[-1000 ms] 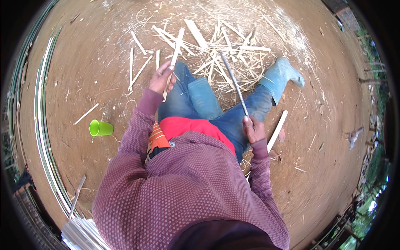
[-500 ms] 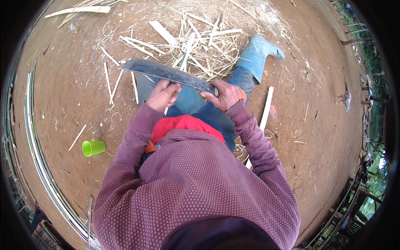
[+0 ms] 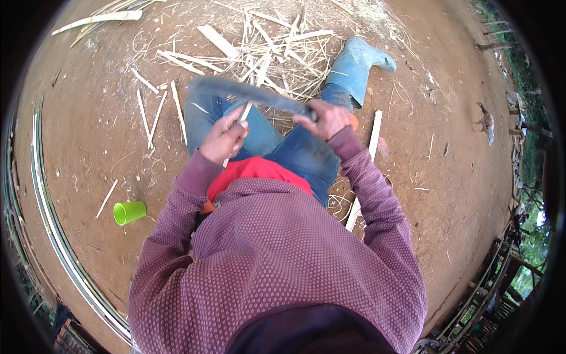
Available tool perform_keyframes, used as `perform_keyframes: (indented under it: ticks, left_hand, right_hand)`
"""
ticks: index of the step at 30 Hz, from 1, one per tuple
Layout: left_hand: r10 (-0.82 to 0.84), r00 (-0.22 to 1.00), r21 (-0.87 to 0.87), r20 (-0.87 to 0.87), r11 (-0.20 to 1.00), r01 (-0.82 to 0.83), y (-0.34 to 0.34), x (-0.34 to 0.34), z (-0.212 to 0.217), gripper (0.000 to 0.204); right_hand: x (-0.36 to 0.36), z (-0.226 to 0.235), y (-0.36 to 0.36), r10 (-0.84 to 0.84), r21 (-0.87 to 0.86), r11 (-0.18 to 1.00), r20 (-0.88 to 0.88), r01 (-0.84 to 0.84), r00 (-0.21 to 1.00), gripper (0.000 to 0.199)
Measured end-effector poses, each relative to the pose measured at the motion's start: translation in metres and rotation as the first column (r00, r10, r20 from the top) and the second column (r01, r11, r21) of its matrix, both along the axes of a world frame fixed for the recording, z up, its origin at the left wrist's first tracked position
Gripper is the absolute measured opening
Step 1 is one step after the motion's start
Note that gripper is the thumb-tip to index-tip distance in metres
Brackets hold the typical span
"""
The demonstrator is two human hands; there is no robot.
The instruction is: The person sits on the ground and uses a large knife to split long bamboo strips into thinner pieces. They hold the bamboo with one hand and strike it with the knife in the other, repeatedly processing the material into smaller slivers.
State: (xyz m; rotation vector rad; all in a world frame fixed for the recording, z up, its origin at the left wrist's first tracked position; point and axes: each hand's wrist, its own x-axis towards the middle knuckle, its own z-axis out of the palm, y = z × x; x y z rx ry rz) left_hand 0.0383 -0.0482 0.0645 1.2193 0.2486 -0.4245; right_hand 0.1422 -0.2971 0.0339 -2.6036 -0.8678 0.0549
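My right hand (image 3: 325,120) is closed round the handle of a machete (image 3: 253,94), its broad dark blade pointing left across my lap and slightly smeared by motion. In my left hand (image 3: 223,137) a thin pale strip of split wood or bamboo (image 3: 245,112) is pinched between thumb and fingers. It slants from near my waist up toward the blade and passes close to it; whether the two touch I cannot tell. Both hands are above my thighs, with blue trousers (image 3: 306,165) and a red cloth (image 3: 259,171) beneath.
Beyond my knees lies a heap of pale shavings and strips (image 3: 283,53). A blue rubber boot (image 3: 354,68) is on my outstretched right leg. Left are a green cup (image 3: 131,212) on its side and long thin poles (image 3: 56,236). A bird (image 3: 486,123) stands far right.
My right hand has moved slightly right and up, and the machete with it. My left hand has come away from the blade and lowered a little, with the strip now plainly visible.
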Motion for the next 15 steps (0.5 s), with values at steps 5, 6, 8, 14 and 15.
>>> perform_keyframes:
  ticks: [5, 6, 8, 14, 15]
  left_hand:
    - [-0.008, 0.999, 0.057, -0.036, 0.998, 0.010, 0.000, -0.003, -0.004, 0.053]
    - [-0.007, 0.999, 0.062, -0.040, 0.998, 0.010, 0.000, -0.004, -0.003, 0.053]
    - [-0.007, 0.999, 0.071, -0.048, 0.997, 0.010, -0.001, -0.006, -0.002, 0.052]
    - [-0.045, 0.999, 0.074, -0.025, 0.996, 0.047, 0.000, -0.015, 0.000, 0.054]
    - [-0.008, 0.999, 0.084, -0.035, 0.996, 0.011, 0.001, -0.014, 0.000, 0.051]
  right_hand:
    - [0.017, -0.011, -0.007, -0.195, 0.059, 0.979, -0.025, 0.196, 0.981, 0.053]
    - [0.015, -0.010, -0.006, -0.150, 0.079, 0.986, 0.019, 0.148, 0.988, 0.053]
    - [0.007, -0.007, -0.005, -0.063, 0.113, 0.992, 0.111, 0.050, 0.992, 0.053]
    - [0.035, -0.023, -0.026, -0.368, 0.020, 0.929, -0.072, 0.370, 0.927, 0.061]
    - [0.033, -0.022, -0.031, -0.372, 0.037, 0.927, -0.006, 0.372, 0.928, 0.061]
